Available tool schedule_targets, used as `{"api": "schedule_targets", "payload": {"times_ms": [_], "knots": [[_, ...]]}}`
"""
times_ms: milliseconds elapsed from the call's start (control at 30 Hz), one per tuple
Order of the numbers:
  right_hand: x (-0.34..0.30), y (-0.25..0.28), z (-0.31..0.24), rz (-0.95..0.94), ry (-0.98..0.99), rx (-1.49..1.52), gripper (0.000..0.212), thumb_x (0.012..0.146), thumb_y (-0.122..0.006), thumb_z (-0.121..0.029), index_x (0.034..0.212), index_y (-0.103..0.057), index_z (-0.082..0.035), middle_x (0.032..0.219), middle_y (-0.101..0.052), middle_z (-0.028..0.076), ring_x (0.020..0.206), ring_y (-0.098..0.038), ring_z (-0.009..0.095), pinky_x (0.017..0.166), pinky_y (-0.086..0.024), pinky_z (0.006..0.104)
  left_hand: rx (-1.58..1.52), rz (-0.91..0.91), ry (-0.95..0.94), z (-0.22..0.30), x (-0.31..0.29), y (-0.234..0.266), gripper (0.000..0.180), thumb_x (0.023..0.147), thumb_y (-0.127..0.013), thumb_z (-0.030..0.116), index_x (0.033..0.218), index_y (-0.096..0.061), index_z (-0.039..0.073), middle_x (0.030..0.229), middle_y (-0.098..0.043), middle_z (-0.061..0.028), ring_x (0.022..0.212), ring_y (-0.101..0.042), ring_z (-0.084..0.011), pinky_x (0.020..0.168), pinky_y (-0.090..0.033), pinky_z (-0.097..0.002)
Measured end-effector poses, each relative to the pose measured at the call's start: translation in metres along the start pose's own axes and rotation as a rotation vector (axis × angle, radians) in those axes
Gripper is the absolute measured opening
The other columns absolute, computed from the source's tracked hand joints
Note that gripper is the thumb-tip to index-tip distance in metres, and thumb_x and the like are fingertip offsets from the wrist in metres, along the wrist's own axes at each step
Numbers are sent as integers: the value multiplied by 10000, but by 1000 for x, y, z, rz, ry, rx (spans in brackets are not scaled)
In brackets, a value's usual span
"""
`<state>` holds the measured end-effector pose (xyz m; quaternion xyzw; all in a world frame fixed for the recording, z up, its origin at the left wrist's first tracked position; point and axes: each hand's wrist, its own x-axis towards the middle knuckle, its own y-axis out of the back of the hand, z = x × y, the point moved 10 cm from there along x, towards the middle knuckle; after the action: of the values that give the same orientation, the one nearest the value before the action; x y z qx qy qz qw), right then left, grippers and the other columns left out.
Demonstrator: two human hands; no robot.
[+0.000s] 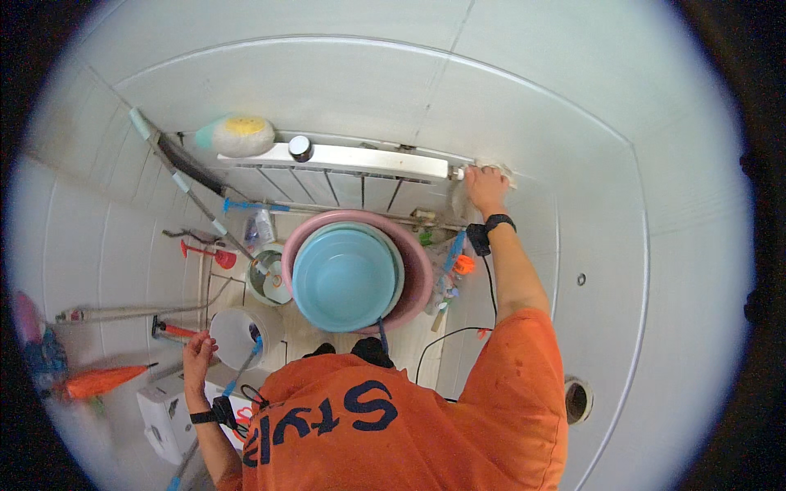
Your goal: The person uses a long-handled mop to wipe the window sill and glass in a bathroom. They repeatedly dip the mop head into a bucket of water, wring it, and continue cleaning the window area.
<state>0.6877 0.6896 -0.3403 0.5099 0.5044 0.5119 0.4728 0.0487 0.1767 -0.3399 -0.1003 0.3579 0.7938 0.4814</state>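
Right hand (488,190) at right end of white radiator (368,160) on far wall (352,82), grip cannot be determined, left hand (199,356) near white bucket (231,335), fingers curled, hold unclear, blue basin (344,278) inside pink basin (421,278).

A long white metal radiator with upright ribs (377,160) lies level to the left of the right hand (487,188), its right end just beside it. A pale, crumpled-looking piece of unclear material (509,173) shows at that hand's fingers.
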Motion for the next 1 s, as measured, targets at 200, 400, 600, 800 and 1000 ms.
{"api": "schedule_targets", "payload": {"times_ms": [200, 400, 600, 800, 1000], "knots": [[24, 23, -26, -88, 177, 19, 412, 912, -483, -416, 1033, -694, -83, 933, -690, 195, 896, -658, 382, 796, -514, 465, -145, 86, -26, -36, -13, 8, 338, 942, -587, 169, 1227, -586, -12, 983, -682, -88, 851, -657, -155, 706, -505, -259], [-20, 57, -5, 586, 298, 319, 237, 910, -562, -218, 1047, -657, -49, 1005, -659, 164, 964, -611, 340, 825, -491, 431, -187, 150, 82, -76, -39, 10, 330, 945, -590, 218, 1207, -609, 17, 949, -692, -59, 816, -654, -129, 687, -495, -240], [42, -19, 13, -128, 96, -151, 487, 976, -427, -435, 1069, -680, -29, 1111, -649, 213, 1028, -616, 372, 876, -493, 431, -453, 356, 501, -182, -126, 15, 370, 905, -632, 381, 1081, -613, 55, 1011, -667, -79, 906, -653, -206, 788, -520, -347], [44, 6, 0, -22, 153, 313, 479, 986, -434, -413, 1158, -642, -17, 1130, -655, 208, 1035, -618, 368, 893, -478, 419, -730, 919, 559, -290, -236, 41, 625, 774, -760, 452, 1134, -557, -17, 1079, -589, -155, 890, -587, -264, 725, -512, -418], [-86, -26, -58, 48, 217, 885, 332, 992, -496, -307, 990, -656, -16, 881, -658, 72, 819, -599, 183, 760, -485, 327, -708, 1561, 258, -313, -312, 145, 704, 760, -795, 426, 1225, -486, -3, 1220, -529, -140, 1028, -541, -216, 876, -435, -395]]}}
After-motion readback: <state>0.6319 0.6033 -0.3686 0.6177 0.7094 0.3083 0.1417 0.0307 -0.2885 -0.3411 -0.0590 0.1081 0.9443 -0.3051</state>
